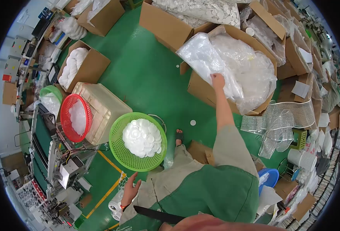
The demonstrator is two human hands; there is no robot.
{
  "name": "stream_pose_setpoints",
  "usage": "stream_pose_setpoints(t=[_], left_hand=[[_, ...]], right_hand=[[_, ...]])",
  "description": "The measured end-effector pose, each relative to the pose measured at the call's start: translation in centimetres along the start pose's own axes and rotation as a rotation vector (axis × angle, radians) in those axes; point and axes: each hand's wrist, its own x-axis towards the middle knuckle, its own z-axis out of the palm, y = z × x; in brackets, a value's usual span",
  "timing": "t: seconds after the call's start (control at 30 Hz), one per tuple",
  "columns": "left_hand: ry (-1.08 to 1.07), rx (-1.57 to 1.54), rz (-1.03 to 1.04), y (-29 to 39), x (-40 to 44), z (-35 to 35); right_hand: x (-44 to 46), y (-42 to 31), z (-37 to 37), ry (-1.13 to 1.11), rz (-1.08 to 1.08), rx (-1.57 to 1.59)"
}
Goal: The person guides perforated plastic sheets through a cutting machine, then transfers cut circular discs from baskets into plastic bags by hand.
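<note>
My right hand (217,81) reaches forward over a large cardboard box (202,88), its fingers closed on the edge of a clear plastic bag (206,54). More crumpled clear plastic (251,63) fills the box; what lies under it is hard to make out. My left hand (130,189) is low beside my body, fingers apart and holding nothing. Just ahead of it stands a round green basket (118,156), with a heap of flat white discs (142,138) inside.
A red basket (65,111) rests on a beige bin (106,109) at left, beside a machine with a belt (41,131). Boxes with white pieces (200,11) stand at the back. Wire mesh (281,115) lies right. A loose white disc (193,123) is on the green floor.
</note>
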Motion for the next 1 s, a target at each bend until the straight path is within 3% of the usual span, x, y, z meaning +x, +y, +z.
stream_pose_setpoints(t=[0.1, 0.13, 0.27, 0.33, 0.47, 0.53, 0.6, 0.67, 0.73, 0.8, 0.97, 1.0], left_hand=[[0.019, 0.003, 0.006, 1.2, 0.6, -0.6], [0.034, 0.018, 0.01, 1.0, 0.9, -0.7], [0.012, 0.117, 0.058, 1.6, 2.0, -1.0], [-0.001, 0.085, 0.061, 2.1, 2.3, -1.0], [-0.027, 0.051, 0.007, 1.7, 2.2, -0.4], [-0.022, 0.136, -0.015, 2.0, 1.7, -0.4], [0.029, 0.101, -0.018, 1.3, 1.2, -0.2], [0.078, 0.077, -0.024, 0.6, 0.5, 0.0], [0.087, 0.055, -0.086, -0.3, -0.4, 0.2], [0.071, 0.033, -0.091, -1.4, -1.0, 0.6], [0.026, 0.005, -0.081, -0.6, -0.5, 1.2], [0.02, -0.007, -0.079, 0.3, -0.4, 1.1]], right_hand=[[3.9, 1.1, -3.4, -0.152, 0.047, 0.082], [6.6, 3.8, -2.9, -0.176, -0.057, 0.14], [10.0, 1.3, -13.7, 0.144, -0.055, 0.117], [10.3, -1.1, -16.5, 0.08, -0.13, 0.126], [6.6, -3.5, -9.9, -0.214, -0.305, 0.109], [3.4, -2.6, -5.2, -0.276, -0.324, -0.096], [1.4, 0.2, -0.5, -0.112, -0.27, -0.134], [1.2, 0.7, 0.1, -0.126, -0.018, -0.018], [1.4, 0.7, -0.9, 0.076, 0.0, 0.086], [3.2, 0.1, -3.1, 0.355, -0.107, 0.109], [10.0, -0.7, -11.3, 0.479, 0.057, 0.003], [11.6, -0.3, -13.4, 0.567, 0.009, -0.012]])
